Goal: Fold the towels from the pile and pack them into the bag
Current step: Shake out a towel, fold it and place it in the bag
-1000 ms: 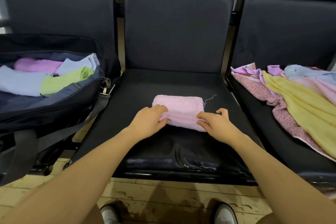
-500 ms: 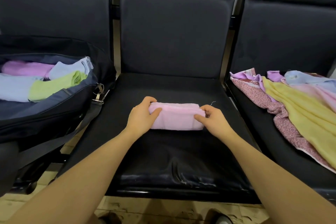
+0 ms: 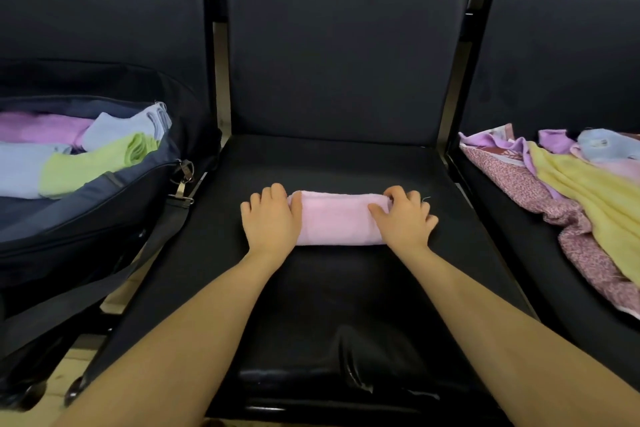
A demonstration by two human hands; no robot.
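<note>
A person's two bare forearms are reaching forward from the bottom of the view over a row of dark padded seats. On the middle seat (image 3: 346, 288), a pink towel (image 3: 337, 218) is lying folded into a narrow, thick strip running left to right. The left hand (image 3: 272, 218) is resting palm down over the strip's left end, its fingers lying fairly straight and close together, with the fingertips curving over the far edge. The right hand (image 3: 403, 220) is covering the right end, its fingers slightly spread and bent at the knuckles, pressing down on the cloth; the thumb is lying on top of the towel, pointing toward the middle. Whether either hand is actually pinching the cloth cannot be told from this angle.

On the seat to the left, a dark bag (image 3: 104, 211) is sitting open. Inside it, folded towels are lying side by side: a lilac one (image 3: 41, 126), pale blue ones (image 3: 117, 126) and a light green one (image 3: 93, 163). A strap with a metal clip (image 3: 181, 184) is hanging from the bag's near corner.

On the seat to the right, a loose pile of towels (image 3: 571, 191) is lying unfolded, with yellow, pink-patterned, lilac and pale blue cloth overlapping.
</note>
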